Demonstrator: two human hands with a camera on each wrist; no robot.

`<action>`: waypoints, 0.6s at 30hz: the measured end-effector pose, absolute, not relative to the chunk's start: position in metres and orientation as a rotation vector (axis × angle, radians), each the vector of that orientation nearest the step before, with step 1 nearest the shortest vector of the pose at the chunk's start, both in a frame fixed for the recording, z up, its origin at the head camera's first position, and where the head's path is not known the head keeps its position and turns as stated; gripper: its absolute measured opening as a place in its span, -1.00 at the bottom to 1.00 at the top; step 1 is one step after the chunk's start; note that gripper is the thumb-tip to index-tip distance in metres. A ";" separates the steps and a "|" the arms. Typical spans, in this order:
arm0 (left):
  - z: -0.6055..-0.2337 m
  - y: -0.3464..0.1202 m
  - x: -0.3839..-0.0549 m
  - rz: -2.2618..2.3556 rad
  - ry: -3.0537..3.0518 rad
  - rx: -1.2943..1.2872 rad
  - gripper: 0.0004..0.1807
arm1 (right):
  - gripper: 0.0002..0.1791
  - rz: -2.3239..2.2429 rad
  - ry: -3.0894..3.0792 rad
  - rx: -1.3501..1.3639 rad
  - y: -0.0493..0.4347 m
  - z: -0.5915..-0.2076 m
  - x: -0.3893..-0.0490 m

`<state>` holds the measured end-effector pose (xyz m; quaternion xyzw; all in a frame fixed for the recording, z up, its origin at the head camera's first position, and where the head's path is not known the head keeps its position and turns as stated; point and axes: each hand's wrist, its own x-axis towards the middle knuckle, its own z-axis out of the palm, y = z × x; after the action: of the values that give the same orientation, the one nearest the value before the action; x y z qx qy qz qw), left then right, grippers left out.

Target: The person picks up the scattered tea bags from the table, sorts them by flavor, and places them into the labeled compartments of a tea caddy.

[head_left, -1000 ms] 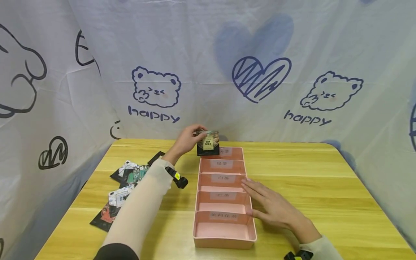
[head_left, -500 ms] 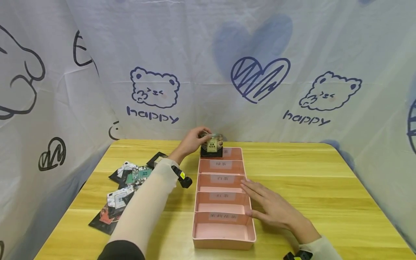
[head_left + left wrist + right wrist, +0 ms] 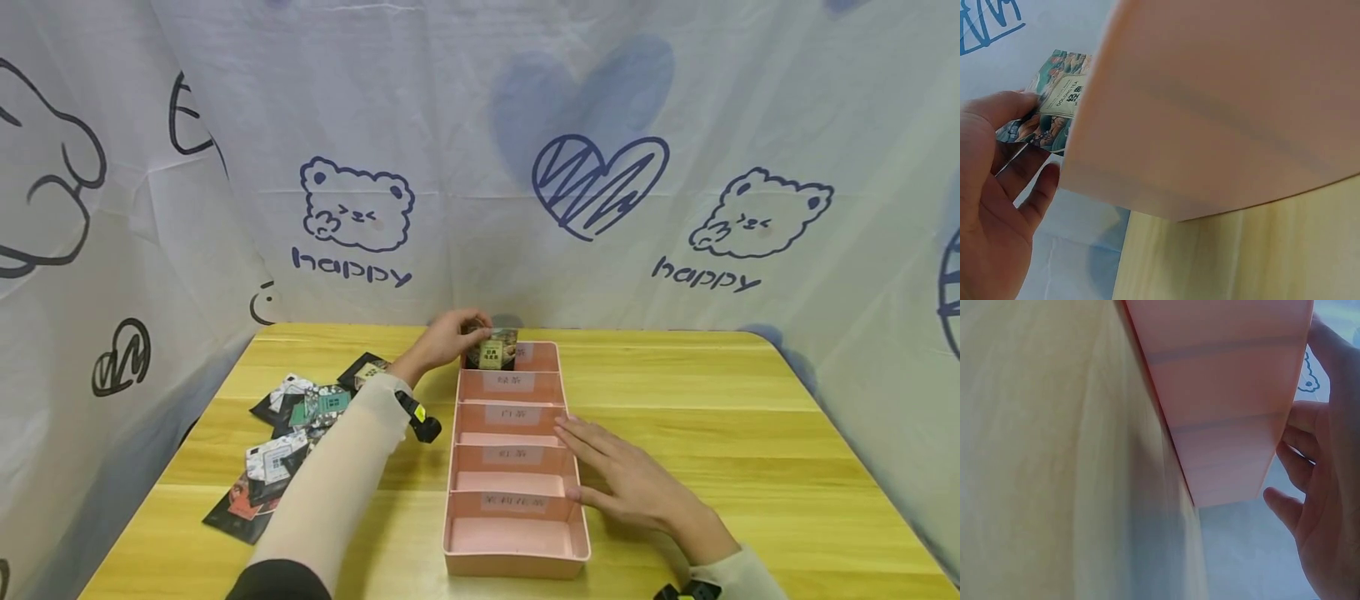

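Left grip (image 3: 448,337): thumb and fingers pinched the oolong tea sachet (image 3: 492,352) by its upper left corner. Sachet stood roughly upright in the farthest compartment (image 3: 540,357) of the pink divided box (image 3: 517,565), at its left end, top poking above the rim; bottom edge hidden, so I couldn't tell if it touched down. Right grip (image 3: 633,482): unclenched, fingers extended against the box's right edge, nothing grasped.

Risks, my judgement: with one corner held, the sachet could have swung or buckled, its lower edge catching on the divider (image 3: 553,388). Letting go too soon could have left it slumped or tipped over the rim. The box could have skidded on the surface (image 3: 712,392) if my light right-side touch slipped. My left sleeve (image 3: 333,475) hung over the loose tea sachets (image 3: 273,461); a low pull-back might have dragged some.
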<state>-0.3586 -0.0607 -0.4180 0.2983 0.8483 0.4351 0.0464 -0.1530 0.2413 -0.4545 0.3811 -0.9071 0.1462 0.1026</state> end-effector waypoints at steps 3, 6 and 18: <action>-0.422 -0.062 -0.357 1.328 2.586 0.918 -0.83 | -0.17 0.429 -2.683 1.120 0.241 -0.454 -0.152; -0.425 -0.063 -0.354 1.346 2.559 0.908 -0.86 | -0.18 0.425 -2.698 1.114 0.241 -0.452 -0.151; -0.432 -0.061 -0.347 1.241 2.578 0.970 -0.85 | -0.17 0.369 -2.674 1.134 0.242 -0.450 -0.146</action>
<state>-0.3466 -0.0613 -0.4316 0.3204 0.8518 0.4101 0.0601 -0.1455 0.2423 -0.4504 0.3852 -0.9080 0.1255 0.1066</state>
